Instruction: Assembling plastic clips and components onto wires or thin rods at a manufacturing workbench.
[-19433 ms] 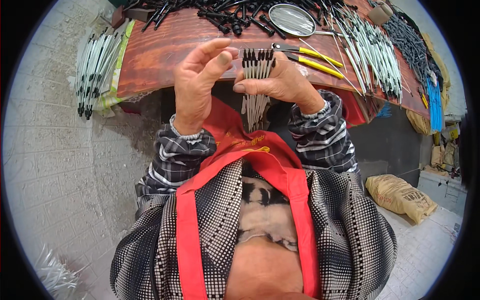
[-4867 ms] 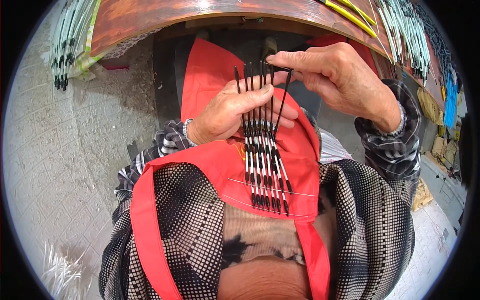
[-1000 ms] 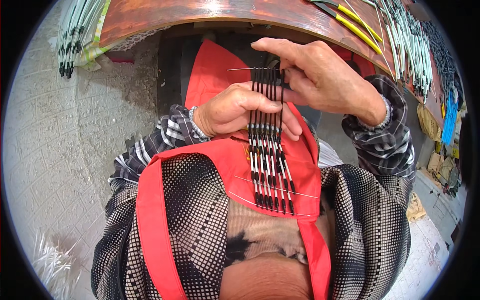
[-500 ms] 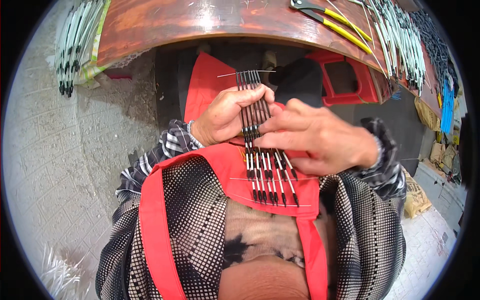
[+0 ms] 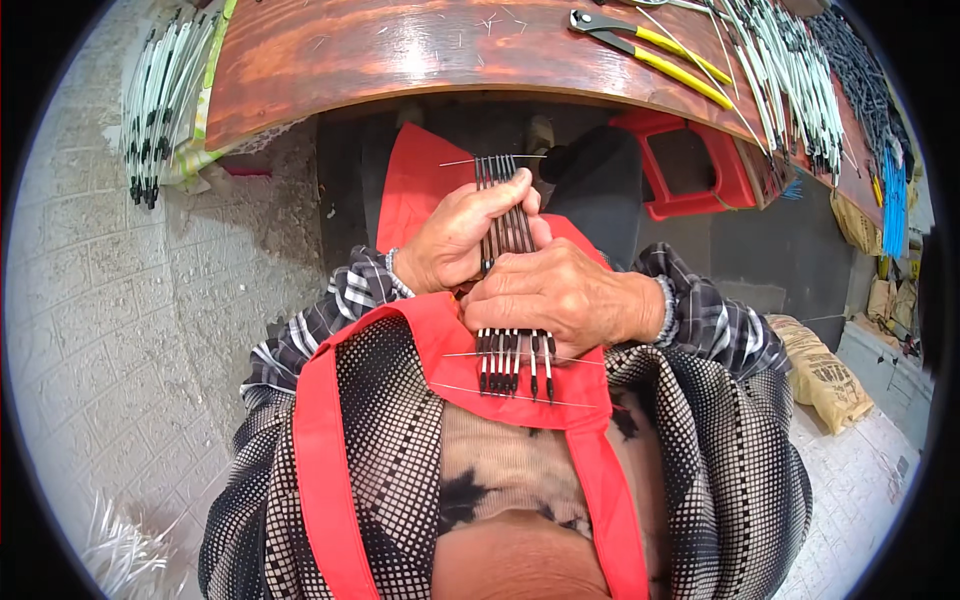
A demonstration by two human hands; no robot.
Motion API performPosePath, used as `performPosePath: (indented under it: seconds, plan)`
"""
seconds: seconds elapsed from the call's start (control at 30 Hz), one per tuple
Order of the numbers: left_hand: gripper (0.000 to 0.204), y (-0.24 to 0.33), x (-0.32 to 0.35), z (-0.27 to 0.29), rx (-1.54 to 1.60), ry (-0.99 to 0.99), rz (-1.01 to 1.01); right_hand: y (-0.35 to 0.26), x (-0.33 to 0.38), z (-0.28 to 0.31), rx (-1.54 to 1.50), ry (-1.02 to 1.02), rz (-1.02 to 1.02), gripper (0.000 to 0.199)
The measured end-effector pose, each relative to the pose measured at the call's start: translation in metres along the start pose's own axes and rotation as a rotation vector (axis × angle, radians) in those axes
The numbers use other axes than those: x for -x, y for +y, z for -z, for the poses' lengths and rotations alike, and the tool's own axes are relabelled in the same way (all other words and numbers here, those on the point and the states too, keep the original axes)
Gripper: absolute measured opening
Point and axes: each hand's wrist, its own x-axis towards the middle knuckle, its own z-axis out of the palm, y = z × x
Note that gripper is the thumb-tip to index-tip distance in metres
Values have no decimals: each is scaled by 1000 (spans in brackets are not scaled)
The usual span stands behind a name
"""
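Head view: the left hand [image 5: 455, 237] is gripping the black stretch of a row of black-and-white rods [image 5: 508, 232] over the red apron [image 5: 440, 338], and the right hand [image 5: 565, 297] is clasping them around their middle; thin wires [image 5: 462, 354] are crossing the rods; beyond the apron, yellow-handled pliers [image 5: 680, 76] are lying on a wooden table [image 5: 320, 80]

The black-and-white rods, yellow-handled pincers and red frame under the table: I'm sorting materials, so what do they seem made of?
Slim black-and-white rods: probably smooth plastic, judging by their even colouring.
Long yellow-handled pincers: probably metal head, from its grey shine; the handles look plastic- or rubber-coated, being evenly bright yellow.
Red open frame: likely smooth moulded plastic, given its uniform colour and rounded corners.
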Motion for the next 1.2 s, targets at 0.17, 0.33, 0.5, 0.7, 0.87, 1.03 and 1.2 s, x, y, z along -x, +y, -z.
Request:
performPosePath:
  seconds: [0.17,0.33,0.5,0.7,0.87,1.03,1.2]
  plan:
    - [13,1,-7,-16,-301,159,-48,4,2,-10,66,89,32,30]
    - [15,-7,-1,-31,-401,266,-117,8,3,-23,27,201,50,26]
    - [29,-4,-7,-1,-1277,30,-489,8,7,-31,47,274,138,23]
    - [48,-3,-9,15,-2022,264,-17,1,7,-32,68,314,210,21]
    - [52,6,1,-3,-2411,21,208,-7,10,-31,-22,309,182,22]
    - [51,6,-4,-2,-2471,51,46,-4,9,-25,-30,270,167,25]
    - [47,1,-68,73,-1911,-724,-841,0,-9,8,-42,257,181,19]
